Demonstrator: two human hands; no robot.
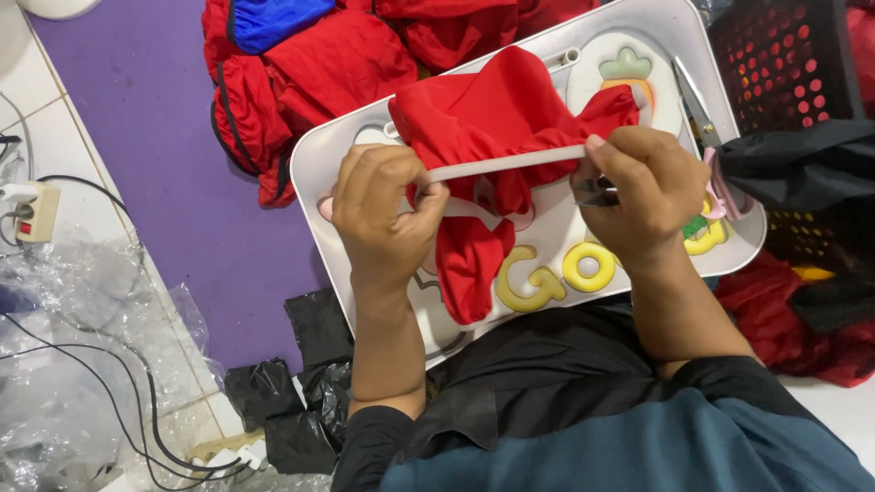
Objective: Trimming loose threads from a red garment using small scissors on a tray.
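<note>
The person wears a long-sleeved top, teal-blue across the body with black sleeves [365, 446]. Behind each hand the forearm is bare, and the black sleeves sit bunched in soft folds near the elbows. The left hand [383, 214] and the right hand [643, 191] are bare: no gloves, rings, watch or bands show on them.

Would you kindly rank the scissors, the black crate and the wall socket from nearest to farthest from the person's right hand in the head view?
From the right hand:
1. Scissors, just beyond it on the tray's right edge.
2. Black crate, farther up on the right.
3. Wall socket, far across on the left floor.
</note>
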